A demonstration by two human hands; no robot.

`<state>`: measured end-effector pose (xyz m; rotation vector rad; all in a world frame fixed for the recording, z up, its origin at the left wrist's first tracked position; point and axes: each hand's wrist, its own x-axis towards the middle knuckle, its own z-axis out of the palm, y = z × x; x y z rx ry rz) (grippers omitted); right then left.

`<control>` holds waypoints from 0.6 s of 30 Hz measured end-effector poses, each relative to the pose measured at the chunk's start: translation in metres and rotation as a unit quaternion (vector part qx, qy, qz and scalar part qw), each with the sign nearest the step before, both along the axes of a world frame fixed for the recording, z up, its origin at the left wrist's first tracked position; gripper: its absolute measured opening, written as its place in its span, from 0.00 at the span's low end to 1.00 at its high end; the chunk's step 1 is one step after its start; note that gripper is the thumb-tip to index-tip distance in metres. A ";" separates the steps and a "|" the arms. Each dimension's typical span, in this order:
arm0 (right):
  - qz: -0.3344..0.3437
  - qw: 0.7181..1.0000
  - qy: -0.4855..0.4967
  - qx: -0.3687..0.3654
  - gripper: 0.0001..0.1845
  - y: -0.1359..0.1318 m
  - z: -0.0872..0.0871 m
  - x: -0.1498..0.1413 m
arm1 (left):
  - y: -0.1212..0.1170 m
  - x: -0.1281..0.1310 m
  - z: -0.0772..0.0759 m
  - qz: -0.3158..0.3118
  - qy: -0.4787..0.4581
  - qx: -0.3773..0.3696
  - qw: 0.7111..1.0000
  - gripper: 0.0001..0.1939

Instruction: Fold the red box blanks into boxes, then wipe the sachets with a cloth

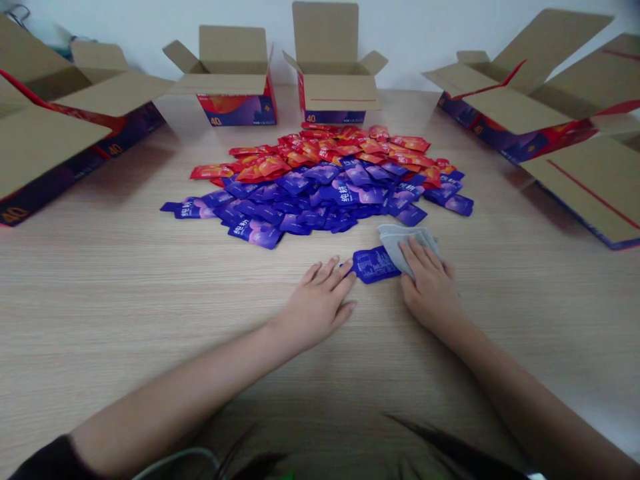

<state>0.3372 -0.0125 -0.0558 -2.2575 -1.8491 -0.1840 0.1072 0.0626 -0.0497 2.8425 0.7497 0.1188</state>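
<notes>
A single blue pouch [376, 265] lies on the table with small print on its upper face. My left hand [320, 300] rests flat at the pouch's narrow left end, fingers spread, fingertips touching it. On the pouch's right end sits a folded grey cloth [397, 239]. My right hand [431, 283] presses on this cloth, fingers over it and thumb along its near edge. Beyond my hands lies a heap of blue pouches [300, 200], with red pouches [325, 148] piled behind them.
Open cardboard boxes stand around the heap: a left box [75, 147], a back-left box [237, 110], a back-middle box [340, 93] and right boxes [505, 107]. Their flaps stick out over the wooden table [150, 280]. A pale cable [185, 453] shows at the bottom.
</notes>
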 end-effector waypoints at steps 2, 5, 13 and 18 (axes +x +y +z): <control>0.003 1.000 0.004 0.003 0.29 0.003 0.000 -0.004 | -0.001 0.000 0.000 0.002 -0.001 0.000 1.000 0.27; 0.045 0.999 0.006 0.003 0.28 0.008 0.003 -0.024 | -0.003 0.001 -0.001 0.002 -0.005 0.005 1.000 0.27; 0.148 0.989 0.014 -0.028 0.30 0.007 0.008 -0.051 | -0.001 0.000 -0.001 -0.001 -0.013 0.009 1.000 0.27; 0.050 0.999 0.013 0.007 0.32 0.000 0.004 -0.017 | 0.000 -0.001 -0.002 -0.007 -0.016 0.011 1.000 0.27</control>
